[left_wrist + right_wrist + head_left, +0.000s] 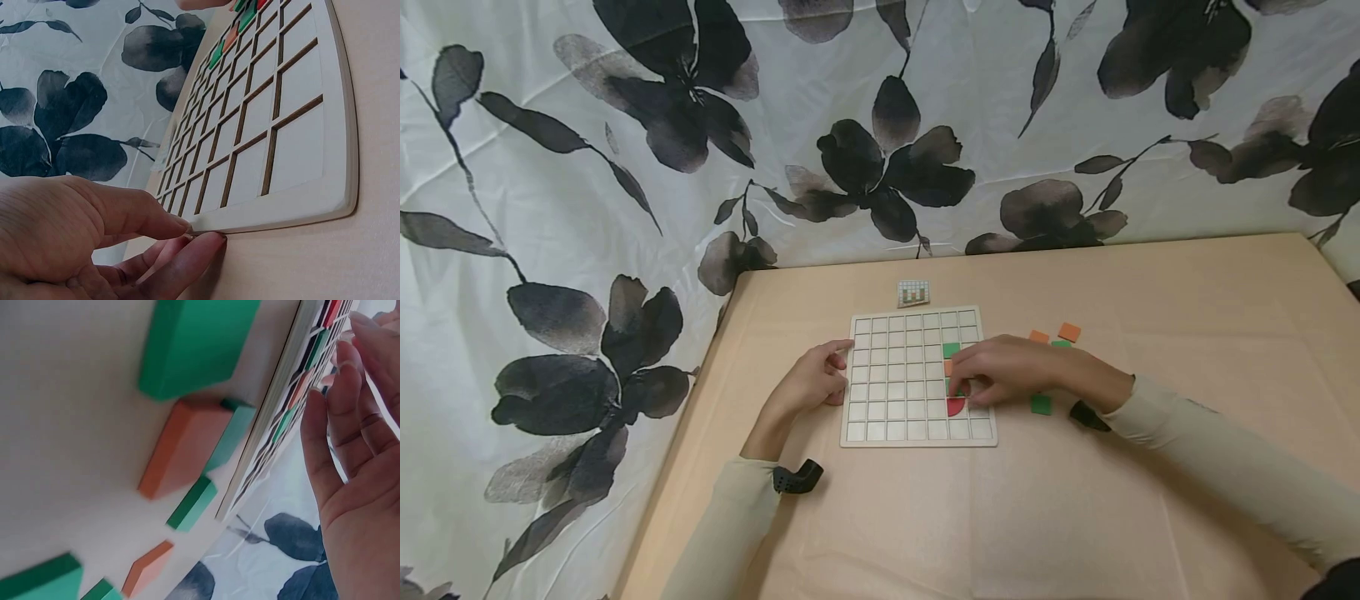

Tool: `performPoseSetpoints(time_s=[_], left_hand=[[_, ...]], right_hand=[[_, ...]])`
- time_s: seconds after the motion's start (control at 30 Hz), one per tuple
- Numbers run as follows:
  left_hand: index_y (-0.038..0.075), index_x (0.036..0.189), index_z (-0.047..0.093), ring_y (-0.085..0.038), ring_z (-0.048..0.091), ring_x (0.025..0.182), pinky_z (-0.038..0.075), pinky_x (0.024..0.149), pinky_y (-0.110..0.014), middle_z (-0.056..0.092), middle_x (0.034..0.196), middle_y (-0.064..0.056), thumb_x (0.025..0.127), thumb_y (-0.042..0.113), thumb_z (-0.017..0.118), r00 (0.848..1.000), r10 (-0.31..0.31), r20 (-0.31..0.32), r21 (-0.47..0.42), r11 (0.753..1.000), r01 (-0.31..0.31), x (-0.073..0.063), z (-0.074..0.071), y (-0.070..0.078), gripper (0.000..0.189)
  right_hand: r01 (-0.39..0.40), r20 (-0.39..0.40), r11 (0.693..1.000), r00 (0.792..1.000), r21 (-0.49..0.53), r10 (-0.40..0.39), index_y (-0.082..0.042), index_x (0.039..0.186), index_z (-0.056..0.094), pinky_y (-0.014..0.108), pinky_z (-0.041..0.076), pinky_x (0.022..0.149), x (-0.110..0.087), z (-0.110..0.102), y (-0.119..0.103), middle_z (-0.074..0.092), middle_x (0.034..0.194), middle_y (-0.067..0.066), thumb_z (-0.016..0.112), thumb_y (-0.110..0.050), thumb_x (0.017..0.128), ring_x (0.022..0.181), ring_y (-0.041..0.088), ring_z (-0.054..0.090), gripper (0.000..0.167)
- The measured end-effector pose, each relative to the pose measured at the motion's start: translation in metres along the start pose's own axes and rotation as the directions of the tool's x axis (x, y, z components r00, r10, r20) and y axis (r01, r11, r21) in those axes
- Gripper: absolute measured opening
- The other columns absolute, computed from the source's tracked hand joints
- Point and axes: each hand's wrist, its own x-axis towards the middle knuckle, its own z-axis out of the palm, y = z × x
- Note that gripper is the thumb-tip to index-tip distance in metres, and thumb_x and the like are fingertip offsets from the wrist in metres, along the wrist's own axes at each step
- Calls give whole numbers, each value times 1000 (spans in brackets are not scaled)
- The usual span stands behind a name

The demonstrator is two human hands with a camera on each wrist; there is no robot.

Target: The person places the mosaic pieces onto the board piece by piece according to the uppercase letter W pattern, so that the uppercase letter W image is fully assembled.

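Floral cloth [445,333] along left and far sides of the wood-look table [880,533]. Left hand [812,377], tan sleeve, black wrist device [797,477], at left edge of the white grid board [880,390]; fingertips narrow together and touching that edge, can't tell if pinching it. Board lies flat mid-table. Small gridded card [913,292] just beyond its far edge. Column second from right, far to near: green square tile [951,350], orange tile [948,367], another green tile partly hidden by fingers, red round-edged tile [955,407]. Right hand [1018,365] reaches over the board's right edge from the right, fingers bent, tips close together at the lower green and red tiles; can't tell if anything is held. Right of board, loose on table: orange square [1070,332] and another orange farther off, green ones nearby, one green square [1041,404] nearer, beside the right forearm.
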Motion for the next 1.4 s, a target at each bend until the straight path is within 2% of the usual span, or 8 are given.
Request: performPoseSetpoints(time_s=[0.27,0.4,0.57,0.77,1.0,1.17,1.3,1.4], left_hand=[[13,153,45,-19,56,73,57,59,-30,50,108,-13,87,-14,60,1000,-1,4,-1,1000,1,1,0,0,72],[13,153,45,-19,56,73,57,59,-31,50,108,-13,87,-15,60,1000,-3,1,-6,1000,3,0,0,1,73],[13,152,46,-18,56,72,58,59,-31,50,109,-13,87,-14,60,1000,-6,2,-10,1000,6,0,0,1,73],[13,152,46,-19,56,73,58,60,-32,50,109,-14,87,-14,61,1000,-12,1,-12,1000,12,0,0,0,72],[13,153,45,-18,55,72,58,60,-33,50,109,-14,87,-14,59,1000,-15,12,-23,1000,15,0,0,2,73],[12,153,45,-18,55,71,57,60,-33,49,108,-13,87,-14,59,1000,-7,14,-32,999,7,0,0,3,72],[12,153,45,-18,55,72,57,60,-33,49,108,-13,87,-14,59,1000,-10,9,-29,1000,10,0,0,4,72],[12,153,45,-18,55,73,57,60,-33,49,108,-13,87,-14,60,1000,-15,6,-31,999,16,0,0,4,72]], right_hand=[[-41,55,988,998,148,33,-23,112,73,28,51,73,-18,-7,6,64,98,-12,78,-22,90,80,10,59,23],[-72,75,982,995,173,60,-20,114,73,29,52,76,-26,-9,8,65,100,-10,77,-20,91,83,11,60,24],[-108,87,976,992,187,93,-21,115,73,27,53,74,-38,-10,13,66,100,-11,79,-23,89,83,10,60,27],[-114,85,969,992,217,98,-22,113,73,26,53,73,-53,-10,19,67,99,-12,82,-22,87,83,10,60,28],[-110,53,975,993,193,102,-24,112,74,24,53,73,-71,-10,25,66,97,-14,82,-18,86,81,7,59,28],[-148,55,973,989,176,140,-26,111,73,25,52,75,-83,-12,24,65,96,-16,79,-15,87,85,8,58,27],[-188,68,972,981,141,179,-29,110,72,22,50,72,-88,-12,22,61,94,-15,77,-12,87,84,8,56,29],[-188,61,976,981,112,182,-29,109,72,21,47,68,-91,-11,21,58,94,-14,78,-11,86,82,7,55,31]])
